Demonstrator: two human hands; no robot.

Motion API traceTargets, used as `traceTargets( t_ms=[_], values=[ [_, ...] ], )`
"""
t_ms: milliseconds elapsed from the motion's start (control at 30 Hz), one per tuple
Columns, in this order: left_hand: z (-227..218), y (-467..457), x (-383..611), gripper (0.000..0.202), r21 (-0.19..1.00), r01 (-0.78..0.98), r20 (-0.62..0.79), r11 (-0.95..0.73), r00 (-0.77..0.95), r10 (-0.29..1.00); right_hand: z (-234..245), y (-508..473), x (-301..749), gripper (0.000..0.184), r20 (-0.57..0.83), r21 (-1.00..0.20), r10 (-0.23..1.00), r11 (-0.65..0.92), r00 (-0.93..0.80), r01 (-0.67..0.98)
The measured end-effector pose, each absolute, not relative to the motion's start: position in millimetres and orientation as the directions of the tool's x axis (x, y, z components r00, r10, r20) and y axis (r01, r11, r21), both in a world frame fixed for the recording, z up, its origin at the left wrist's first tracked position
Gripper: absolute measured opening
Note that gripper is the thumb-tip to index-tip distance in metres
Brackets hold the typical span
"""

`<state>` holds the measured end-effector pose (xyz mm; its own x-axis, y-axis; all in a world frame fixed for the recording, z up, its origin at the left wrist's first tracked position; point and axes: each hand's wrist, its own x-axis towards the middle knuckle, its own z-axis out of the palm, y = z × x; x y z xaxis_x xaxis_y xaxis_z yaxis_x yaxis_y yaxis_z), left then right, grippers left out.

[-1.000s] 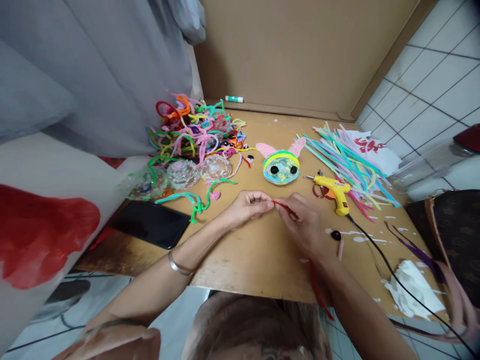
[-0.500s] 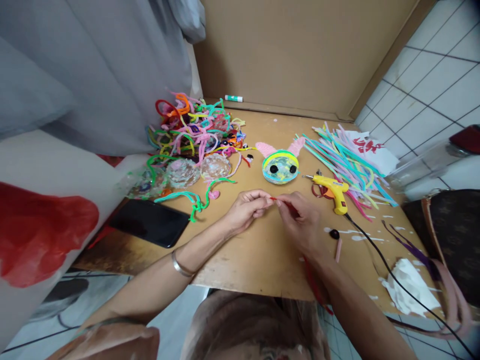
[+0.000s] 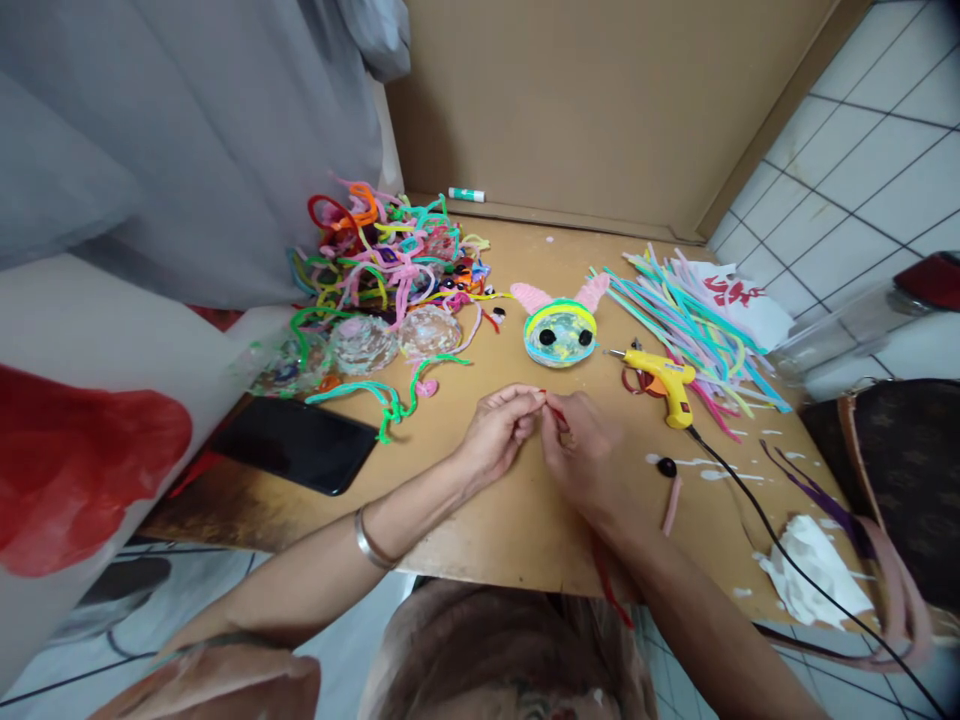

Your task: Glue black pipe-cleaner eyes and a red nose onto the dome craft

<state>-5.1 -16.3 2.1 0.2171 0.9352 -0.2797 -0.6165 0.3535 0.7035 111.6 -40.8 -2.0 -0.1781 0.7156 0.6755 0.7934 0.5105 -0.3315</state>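
Note:
Between my two hands is a red pipe cleaner (image 3: 611, 585), its tip showing at the fingertips and its long end hanging down below my right wrist past the table edge. My left hand (image 3: 499, 430) is closed, thumb and forefinger pinching that tip. My right hand (image 3: 577, 440), slightly blurred, grips the same pipe cleaner close against the left fingertips. Just beyond them sits a round clear figure (image 3: 559, 350) with black eyes, pink ears and a yellow and green band. To the right lies a yellow glue gun (image 3: 664, 380).
A tangled heap of coloured pipe cleaners (image 3: 397, 250) is at the back left, with a black phone (image 3: 296, 440) nearer. Straight pipe cleaners (image 3: 690, 310) lie back right. A black cord (image 3: 772, 530), crumpled tissue (image 3: 814, 575) and brown bag (image 3: 892, 490) are on the right.
My right hand has turned and shifted slightly left, closer against my left fingertips. The hanging red end has swung left, and less red shows between the fingers.

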Motion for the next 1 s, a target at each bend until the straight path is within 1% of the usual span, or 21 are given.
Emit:
traceTargets(
  t_ms=[133, 267, 367, 467, 600, 667, 733, 900, 1000],
  values=[
    [-2, -17, -4, 0.023, 0.703, -0.602, -0.315, 0.379, 0.215, 0.925, -4, -41, 113, 0.018, 0.652, -0.276, 0.73, 0.479, -0.204, 0.834],
    [0, -17, -6, 0.021, 0.73, -0.566, -0.317, 0.382, 0.213, 0.924, -4, -39, 115, 0.019, 0.625, -0.289, 0.749, 0.483, -0.219, 0.827],
    [0, -17, -7, 0.02, 0.769, -0.532, -0.292, 0.355, 0.203, 0.935, -3, -38, 118, 0.017, 0.631, -0.319, 0.745, 0.505, -0.219, 0.802],
    [-3, -17, -7, 0.019, 0.827, -0.478, -0.229, 0.296, 0.193, 0.954, -1, -37, 120, 0.016, 0.634, -0.366, 0.745, 0.527, -0.209, 0.767],
    [-8, -16, -10, 0.023, 0.938, -0.313, -0.094, 0.149, 0.185, 0.978, 2, -36, 121, 0.013, 0.649, -0.45, 0.741, 0.555, -0.17, 0.7],
    [-10, -16, -13, 0.025, 0.971, -0.228, -0.034, 0.075, 0.176, 0.984, 3, -36, 121, 0.012, 0.648, -0.482, 0.748, 0.552, -0.147, 0.68],
    [-11, -15, -15, 0.027, 0.981, -0.19, -0.004, 0.037, 0.174, 0.985, 4, -36, 121, 0.011, 0.638, -0.5, 0.758, 0.544, -0.139, 0.674],
    [-12, -12, -19, 0.038, 0.983, -0.183, 0.033, 0.011, 0.238, 0.971, 7, -35, 124, 0.007, 0.617, -0.561, 0.779, 0.534, -0.111, 0.633],
    [-9, -10, -22, 0.037, 0.982, -0.185, 0.022, 0.031, 0.28, 0.96, 11, -34, 125, 0.006, 0.603, -0.596, 0.792, 0.527, -0.096, 0.606]
  ],
)
